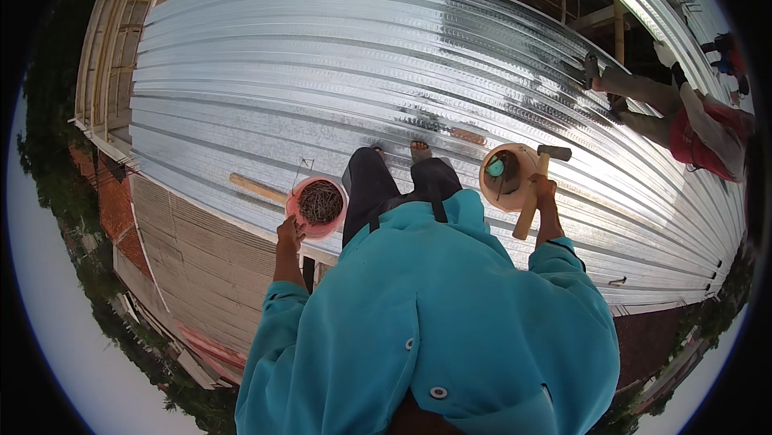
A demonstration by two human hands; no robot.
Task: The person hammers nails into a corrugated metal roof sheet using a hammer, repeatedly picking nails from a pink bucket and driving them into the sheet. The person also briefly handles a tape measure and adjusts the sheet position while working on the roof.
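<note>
On my left, a pink bucket point(328, 231) is full of thin dark nails point(320, 202). My left hand point(290, 234) is closed on its near-left rim. A wooden stick or handle point(256, 187) reaches out leftward beside that bucket, its right end hidden. To my right, my right hand point(544, 187) grips a hammer point(527, 216) by its wooden handle, the dark head pointing away from me. Just left of this hand stands a peach-coloured bucket point(487, 190) with a turquoise object point(495, 167) inside. Whether the hand also touches that bucket, I cannot tell.
Shiny corrugated metal sheets point(281, 89) lie under my feet. At the far right another person point(700, 125) in red bends over the sheets. Beyond the far edge, open wooden framing point(619, 33) shows. A lower roof point(201, 234) lies at the left. A brownish object point(467, 136) rests ahead.
</note>
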